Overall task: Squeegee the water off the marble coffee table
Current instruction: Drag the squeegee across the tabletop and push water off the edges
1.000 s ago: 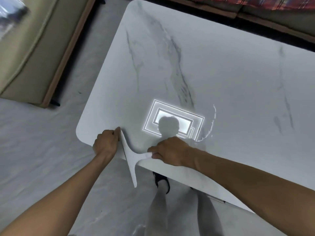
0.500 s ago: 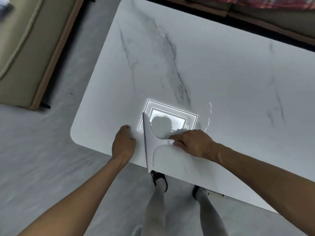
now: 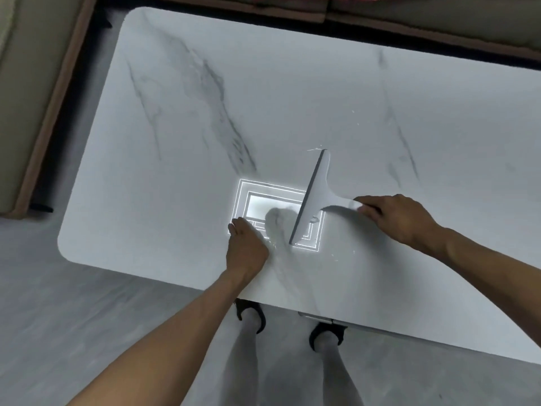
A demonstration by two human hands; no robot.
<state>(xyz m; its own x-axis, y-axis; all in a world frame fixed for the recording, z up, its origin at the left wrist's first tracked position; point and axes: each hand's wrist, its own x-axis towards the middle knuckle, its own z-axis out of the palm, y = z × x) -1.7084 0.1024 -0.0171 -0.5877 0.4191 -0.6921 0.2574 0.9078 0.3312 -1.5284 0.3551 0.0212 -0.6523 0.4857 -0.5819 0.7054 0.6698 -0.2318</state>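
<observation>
The bright rectangular reflection point(image 3: 263, 197) of a ceiling lamp serves as the marker here. It shines near the front edge of the white, grey-veined marble surface point(image 3: 292, 83) of the coffee table. The white plastic T-shaped squeegee point(image 3: 314, 194) lies across the reflection's right-hand side, with its dark rubber blade facing the reflection and slanting from the lower corner up and away past the top edge. The right hand point(image 3: 401, 218), off to the right of the reflection, is closed around the end of the handle. That grip seems meant to lean the blade onto the stone so it can be drawn sideways. The left hand point(image 3: 247, 247) rests palm down at the reflection's lower left corner and holds nothing, probably as a brace while the person bends over. A few small water droplets point(image 3: 316, 149) glint above and to the right of the reflection, at the blade's far tip, so that patch appears not yet wiped.
</observation>
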